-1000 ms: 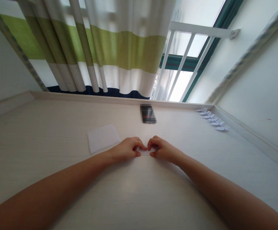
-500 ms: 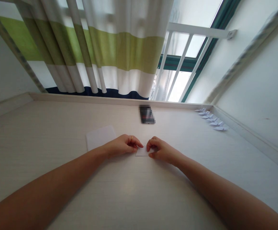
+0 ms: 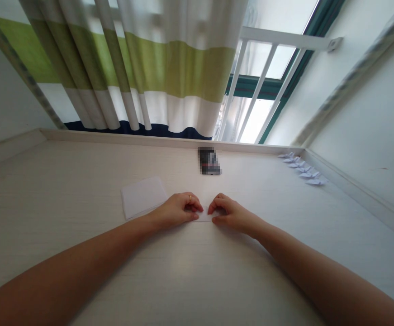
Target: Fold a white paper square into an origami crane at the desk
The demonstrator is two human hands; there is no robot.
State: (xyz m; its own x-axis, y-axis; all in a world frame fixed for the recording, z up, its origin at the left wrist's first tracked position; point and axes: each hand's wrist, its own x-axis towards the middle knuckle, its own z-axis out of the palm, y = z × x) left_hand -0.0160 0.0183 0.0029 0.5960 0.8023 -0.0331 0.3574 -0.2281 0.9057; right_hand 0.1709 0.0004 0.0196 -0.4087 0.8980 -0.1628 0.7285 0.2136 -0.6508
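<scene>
A small piece of white folded paper (image 3: 204,216) lies flat on the pale tabletop between my two hands. My left hand (image 3: 184,208), with a ring on one finger, has its thumb and curled fingers on the paper's left side. From the other side my right hand (image 3: 226,209) pinches the right end with bent fingers and thumb. Only the middle strip of the paper shows; both ends are hidden under my fingers. Left of my left hand rests a stack of white paper sheets (image 3: 143,195), partly behind my wrist.
At the far right corner sits a row of several folded white paper figures (image 3: 303,170). A dark, blurred-out object (image 3: 209,161) lies near the back edge. Raised rims (image 3: 122,137) border the tabletop (image 3: 183,280). Beyond are a striped curtain (image 3: 183,68) and a white railing (image 3: 285,38).
My left fingers have curled in, and the thumb has shifted right along the paper's near edge, covering its left corner. My right hand stays nearly in place.
</scene>
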